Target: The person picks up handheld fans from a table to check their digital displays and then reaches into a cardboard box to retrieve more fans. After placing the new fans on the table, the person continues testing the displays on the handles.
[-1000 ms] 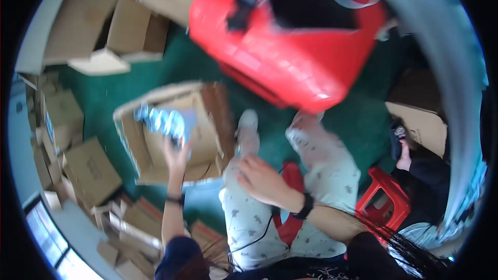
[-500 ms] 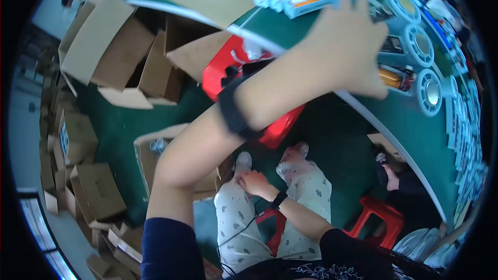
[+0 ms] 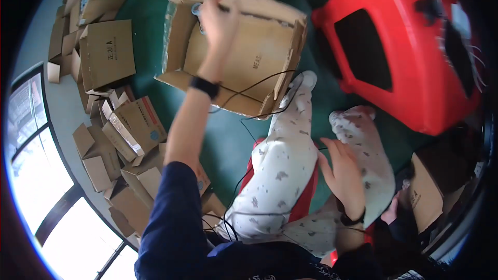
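Note:
My left hand (image 3: 220,23) reaches down into an open cardboard box (image 3: 244,65) on the floor, near its far left corner. Right beside the fingers lies a light blue plastic part with a round end (image 3: 196,9), partly covered by the hand. Motion smears the fingers, so whether they grip it does not show. My right hand (image 3: 342,176) hovers over or rests by my knees in pale patterned trousers (image 3: 282,171), fingers stretched and spread, holding nothing. Black bands circle both wrists.
A large red plastic stool (image 3: 410,46) stands at the right. Brown cartons (image 3: 106,54) pile up along the left, by a window (image 3: 39,140). A thin black cable (image 3: 259,80) runs across the box's near side. Another person's hand (image 3: 391,210) shows beside a carton (image 3: 428,192) at the lower right.
My view has swung left and down, away from the green table. My left hand has gone from above the table into the box. The right hand stays at my legs, fingers now spread.

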Action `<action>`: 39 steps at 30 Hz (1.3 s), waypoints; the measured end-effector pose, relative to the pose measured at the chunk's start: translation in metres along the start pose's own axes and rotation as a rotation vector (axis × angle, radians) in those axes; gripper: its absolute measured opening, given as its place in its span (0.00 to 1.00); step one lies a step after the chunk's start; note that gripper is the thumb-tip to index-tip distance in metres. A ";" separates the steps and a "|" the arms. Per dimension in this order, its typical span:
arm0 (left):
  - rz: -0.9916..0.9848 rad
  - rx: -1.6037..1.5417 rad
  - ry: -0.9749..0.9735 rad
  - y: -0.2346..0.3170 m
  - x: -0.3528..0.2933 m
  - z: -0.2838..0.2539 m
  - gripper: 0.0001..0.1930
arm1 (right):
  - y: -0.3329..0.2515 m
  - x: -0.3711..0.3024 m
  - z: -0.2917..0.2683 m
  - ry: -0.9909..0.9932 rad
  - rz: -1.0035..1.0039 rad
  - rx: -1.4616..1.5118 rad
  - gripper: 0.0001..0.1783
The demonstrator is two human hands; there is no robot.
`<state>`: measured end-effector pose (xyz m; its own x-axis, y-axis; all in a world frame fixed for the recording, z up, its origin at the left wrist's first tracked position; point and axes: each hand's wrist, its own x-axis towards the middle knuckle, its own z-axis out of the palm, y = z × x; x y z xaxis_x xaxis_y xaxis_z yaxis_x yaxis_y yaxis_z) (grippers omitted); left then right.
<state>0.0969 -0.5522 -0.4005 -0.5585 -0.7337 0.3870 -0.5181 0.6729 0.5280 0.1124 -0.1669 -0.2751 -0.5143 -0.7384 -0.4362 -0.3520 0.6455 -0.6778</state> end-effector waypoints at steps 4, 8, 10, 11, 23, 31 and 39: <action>-0.041 0.592 -0.388 -0.226 0.005 0.005 0.37 | 0.003 0.017 -0.021 -0.185 -0.029 0.117 0.17; -0.219 0.544 -0.601 -0.267 -0.037 0.087 0.44 | 0.049 -0.008 -0.028 -0.149 0.135 0.326 0.18; -0.138 0.706 -0.592 -0.280 -0.032 0.098 0.43 | 0.052 0.004 -0.012 -0.053 0.180 0.485 0.17; -0.200 0.688 -0.518 -0.287 -0.024 0.102 0.42 | 0.043 0.015 -0.003 0.110 0.236 0.657 0.17; -0.096 -0.333 -0.573 0.016 -0.085 -0.044 0.29 | 0.073 0.050 0.070 -0.001 0.334 0.286 0.16; 1.300 -0.879 -0.520 0.455 -0.041 -0.167 0.29 | 0.073 0.047 0.093 -0.016 0.296 0.135 0.17; 1.475 -0.922 -0.407 0.556 -0.110 -0.084 0.19 | 0.024 0.022 0.032 0.214 0.112 0.495 0.27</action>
<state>-0.0751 -0.1055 -0.0860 -0.3621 0.5305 0.7664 0.9234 0.3167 0.2171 0.1180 -0.1737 -0.3197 -0.6934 -0.5807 -0.4266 0.0972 0.5113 -0.8539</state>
